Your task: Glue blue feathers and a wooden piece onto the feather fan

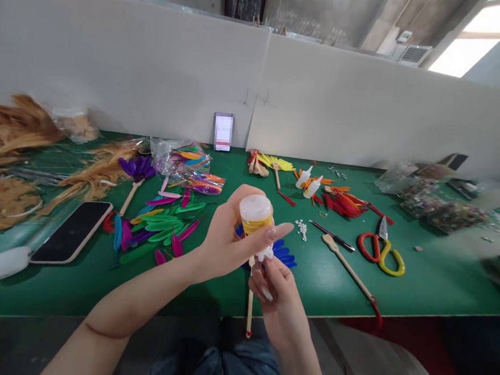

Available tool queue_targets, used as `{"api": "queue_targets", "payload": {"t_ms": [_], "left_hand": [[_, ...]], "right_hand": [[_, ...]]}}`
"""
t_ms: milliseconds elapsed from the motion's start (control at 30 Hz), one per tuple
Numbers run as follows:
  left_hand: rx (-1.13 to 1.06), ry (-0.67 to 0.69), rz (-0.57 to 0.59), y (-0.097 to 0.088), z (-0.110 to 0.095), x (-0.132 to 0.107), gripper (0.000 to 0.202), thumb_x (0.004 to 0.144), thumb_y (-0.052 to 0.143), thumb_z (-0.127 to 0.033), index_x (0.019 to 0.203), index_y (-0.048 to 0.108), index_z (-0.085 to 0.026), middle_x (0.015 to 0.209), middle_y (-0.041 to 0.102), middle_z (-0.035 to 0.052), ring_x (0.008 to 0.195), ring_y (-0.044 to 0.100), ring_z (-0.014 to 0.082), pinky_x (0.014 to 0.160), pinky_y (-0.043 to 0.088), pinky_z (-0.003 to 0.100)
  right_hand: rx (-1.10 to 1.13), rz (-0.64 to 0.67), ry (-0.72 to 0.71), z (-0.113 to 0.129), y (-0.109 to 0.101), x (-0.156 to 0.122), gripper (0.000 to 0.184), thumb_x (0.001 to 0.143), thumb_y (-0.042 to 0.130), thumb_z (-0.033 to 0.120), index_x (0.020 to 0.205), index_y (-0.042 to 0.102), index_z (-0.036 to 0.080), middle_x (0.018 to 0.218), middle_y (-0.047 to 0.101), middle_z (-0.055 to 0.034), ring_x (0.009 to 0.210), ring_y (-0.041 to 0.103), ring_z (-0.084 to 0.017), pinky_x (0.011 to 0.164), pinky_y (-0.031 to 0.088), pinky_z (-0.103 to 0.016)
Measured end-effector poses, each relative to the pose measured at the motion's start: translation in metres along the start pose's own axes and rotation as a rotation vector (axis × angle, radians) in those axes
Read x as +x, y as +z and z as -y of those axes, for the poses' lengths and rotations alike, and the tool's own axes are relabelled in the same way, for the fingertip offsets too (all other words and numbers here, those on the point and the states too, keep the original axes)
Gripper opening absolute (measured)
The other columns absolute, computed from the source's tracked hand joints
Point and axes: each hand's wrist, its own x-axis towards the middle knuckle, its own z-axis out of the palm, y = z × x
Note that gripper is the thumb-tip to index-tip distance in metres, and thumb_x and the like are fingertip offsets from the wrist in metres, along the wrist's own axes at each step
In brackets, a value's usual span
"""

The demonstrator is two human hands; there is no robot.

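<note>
My left hand [225, 231] is wrapped round a small white bottle with a yellow band [257, 211], its broad base tipped up toward me. Just below the bottle, my right hand [277, 286] pinches a small white piece with a scalloped edge [265, 253]; whether this piece is joined to the bottle I cannot tell. Beneath both hands lies a fan of blue feathers [283, 254] on a wooden stick [250, 307], partly hidden by the fingers. White beads [302, 230] lie in a small pile to the right, beside dark tweezers [332, 236].
Loose coloured feathers [161, 227] and a phone [73, 232] lie on the left of the green table [208, 293]. Scissors [380, 248], another wooden stick [351, 269], red feathers [343, 202] and nozzle bottles [313, 186] are on the right. White panels [176, 74] stand behind.
</note>
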Motion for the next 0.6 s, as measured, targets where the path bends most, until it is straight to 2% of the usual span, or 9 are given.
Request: {"api": "queue_targets", "payload": {"t_ms": [600], "left_hand": [[0.034, -0.060, 0.029, 0.0003, 0.0027, -0.0038, 0.022, 0.082, 0.065, -0.029, 0.094, 0.047, -0.023, 0.075, 0.053, -0.0023, 0.059, 0.049, 0.0095, 0.051, 0.041, 0.021]], "right_hand": [[-0.023, -0.014, -0.016, 0.0004, 0.0026, -0.0034, 0.040, 0.072, 0.074, 0.040, 0.052, 0.047, 0.018, 0.043, 0.026, 0.0101, 0.042, 0.014, -0.005, 0.041, 0.015, -0.022]]}}
